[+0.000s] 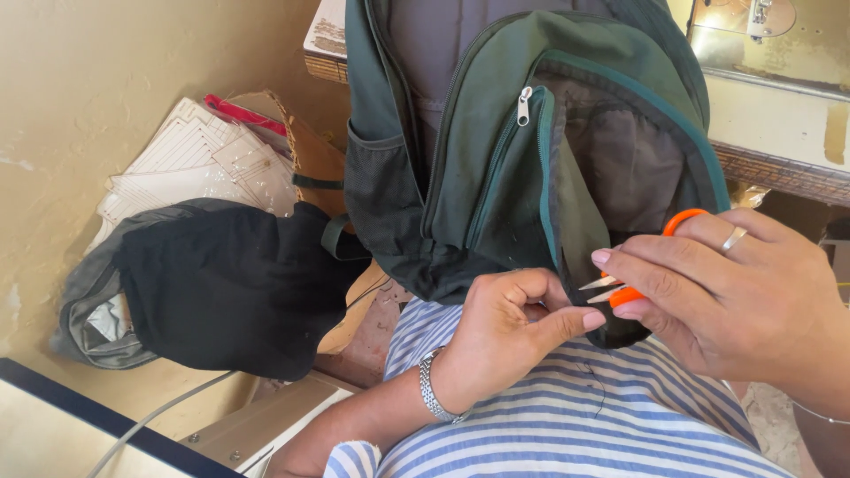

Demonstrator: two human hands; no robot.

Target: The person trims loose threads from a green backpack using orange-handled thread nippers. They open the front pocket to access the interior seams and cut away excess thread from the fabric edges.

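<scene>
Scissors (633,270), orange-handled, gripped in right hand (735,301); left hand (509,332) pinches green fabric backpack (496,177).

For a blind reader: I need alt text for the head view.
A right hand holds small orange scissors at the open pocket of a dark green backpack, while the left hand pinches the fabric edge. A black bag lies to the left.

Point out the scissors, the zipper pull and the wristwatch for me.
scissors (630,294), head view, orange handle base beside the blades.
zipper pull (524,106), head view, silver tab on the green backpack.
wristwatch (431,387), head view, metal band on the left wrist.
</scene>
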